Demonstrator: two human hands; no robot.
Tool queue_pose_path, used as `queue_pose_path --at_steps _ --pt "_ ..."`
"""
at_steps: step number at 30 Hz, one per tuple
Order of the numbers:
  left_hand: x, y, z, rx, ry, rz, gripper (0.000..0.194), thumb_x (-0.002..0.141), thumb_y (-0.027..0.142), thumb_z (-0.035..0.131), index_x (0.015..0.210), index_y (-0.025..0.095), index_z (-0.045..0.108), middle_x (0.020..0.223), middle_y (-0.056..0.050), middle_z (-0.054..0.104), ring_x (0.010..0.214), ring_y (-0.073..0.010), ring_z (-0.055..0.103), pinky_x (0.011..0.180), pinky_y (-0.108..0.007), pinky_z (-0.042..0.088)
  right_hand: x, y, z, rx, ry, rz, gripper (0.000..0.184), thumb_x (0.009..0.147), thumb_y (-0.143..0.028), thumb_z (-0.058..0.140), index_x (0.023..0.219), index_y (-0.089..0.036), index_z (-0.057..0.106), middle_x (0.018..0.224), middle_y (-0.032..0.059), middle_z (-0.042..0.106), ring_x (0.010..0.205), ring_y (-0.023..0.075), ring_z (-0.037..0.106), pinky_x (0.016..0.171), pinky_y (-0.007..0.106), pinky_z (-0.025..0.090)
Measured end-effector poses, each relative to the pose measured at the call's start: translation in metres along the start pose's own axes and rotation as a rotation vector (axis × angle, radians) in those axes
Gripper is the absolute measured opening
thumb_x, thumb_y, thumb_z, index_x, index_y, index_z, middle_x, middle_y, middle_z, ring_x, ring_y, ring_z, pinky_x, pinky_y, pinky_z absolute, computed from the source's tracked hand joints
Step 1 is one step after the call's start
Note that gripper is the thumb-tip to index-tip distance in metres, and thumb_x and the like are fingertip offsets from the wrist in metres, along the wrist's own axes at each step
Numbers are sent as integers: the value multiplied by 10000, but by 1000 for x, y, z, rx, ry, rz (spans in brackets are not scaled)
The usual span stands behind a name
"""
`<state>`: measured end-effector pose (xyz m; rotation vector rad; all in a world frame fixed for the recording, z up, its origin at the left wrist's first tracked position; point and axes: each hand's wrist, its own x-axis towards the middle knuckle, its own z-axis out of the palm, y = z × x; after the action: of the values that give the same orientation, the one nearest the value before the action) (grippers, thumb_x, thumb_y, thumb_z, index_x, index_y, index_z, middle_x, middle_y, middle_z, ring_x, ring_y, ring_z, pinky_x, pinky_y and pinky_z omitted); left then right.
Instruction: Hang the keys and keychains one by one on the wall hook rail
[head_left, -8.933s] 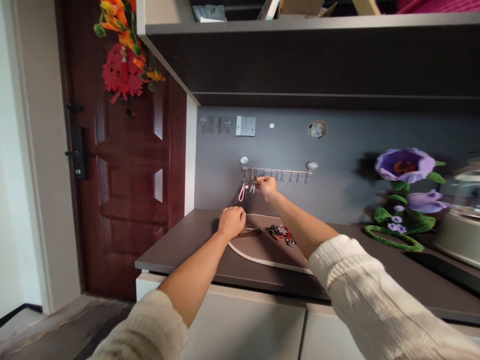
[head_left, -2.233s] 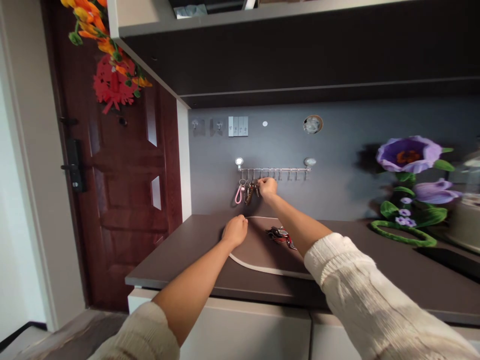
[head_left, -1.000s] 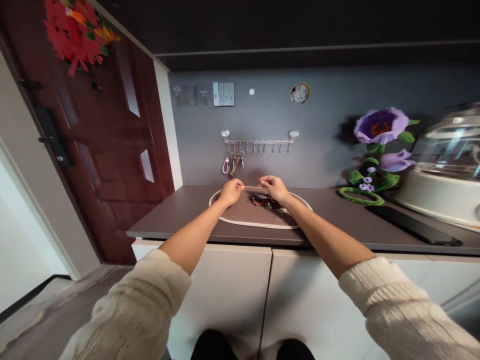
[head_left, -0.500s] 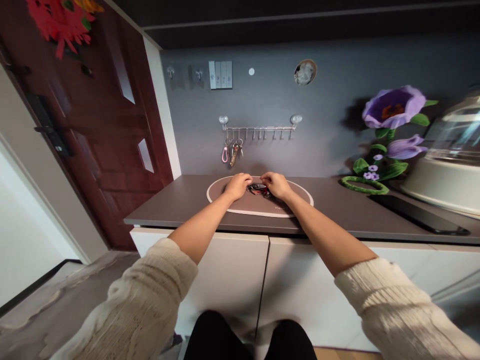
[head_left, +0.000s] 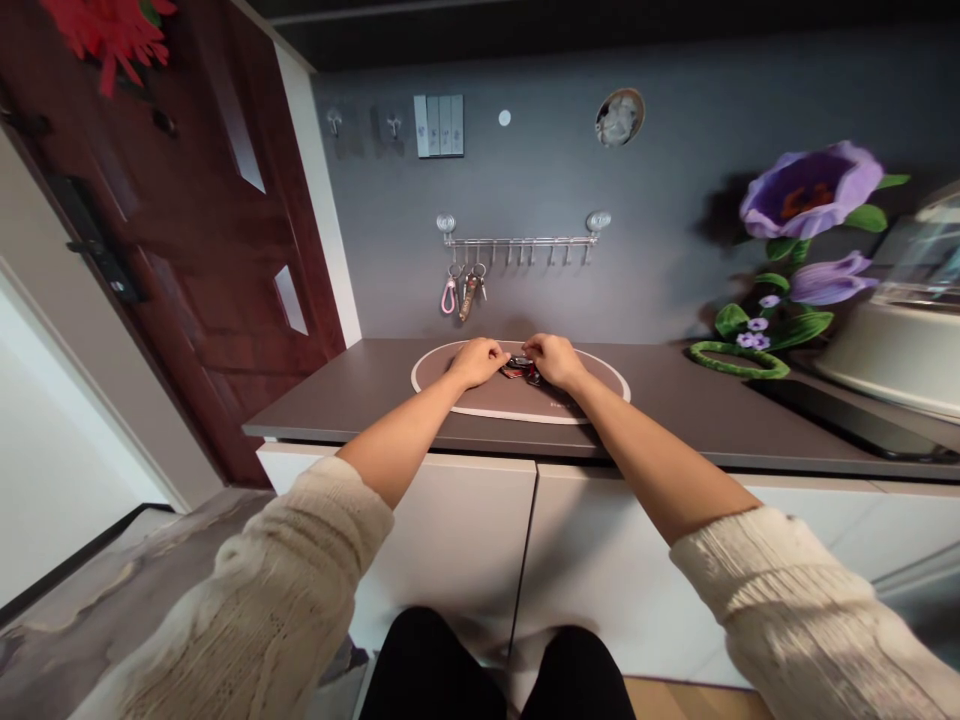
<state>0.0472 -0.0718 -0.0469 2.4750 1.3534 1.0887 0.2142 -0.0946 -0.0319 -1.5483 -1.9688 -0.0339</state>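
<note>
A small bunch of keys (head_left: 517, 368) with dark, silver and red parts rests low over a brown oval mat (head_left: 510, 402) with a pale rim. From the left, my left hand (head_left: 478, 362) pinches the edge of the bunch, thumb and fingers drawn together. On its other side my right hand (head_left: 553, 360) has its fingers closed on the keys, palm down. Which single key or ring each hand grips is too small to make out, and the fingers partly hide it.
Behind the mat, a clear hook rail (head_left: 521, 242) on the wall carries a pink key loop (head_left: 448, 296) and a brown key fob (head_left: 469, 297). To the right stand a purple flower decoration (head_left: 814, 200), a black phone (head_left: 847, 415) and a white-based appliance (head_left: 892, 355). A dark red door (head_left: 210, 250) is at left.
The view has tipped slightly downward, so the wall and counter sit higher. My left hand has come a little closer to my right hand at the keys.
</note>
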Motion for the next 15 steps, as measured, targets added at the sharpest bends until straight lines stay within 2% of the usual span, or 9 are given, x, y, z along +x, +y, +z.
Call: queue_pose_path --at_steps 7,15 --pt "-3 3 -3 -99 -36 -35 197 720 292 498 660 151 621 691 -20 626 627 -127 521 605 -239 384 1 1 1 -2 4 0 239 803 -199 470 950 -172 656 974 75 667 895 181 600 792 260 415" --pt "-6 9 -9 -129 35 -18 168 737 237 476 701 152 617 763 -31 628 701 -139 538 674 -253 407 0 -1 -2 -11 -5 -1 250 807 -195 460 964 -163 653 988 75 665 915 175 596 797 249 414"
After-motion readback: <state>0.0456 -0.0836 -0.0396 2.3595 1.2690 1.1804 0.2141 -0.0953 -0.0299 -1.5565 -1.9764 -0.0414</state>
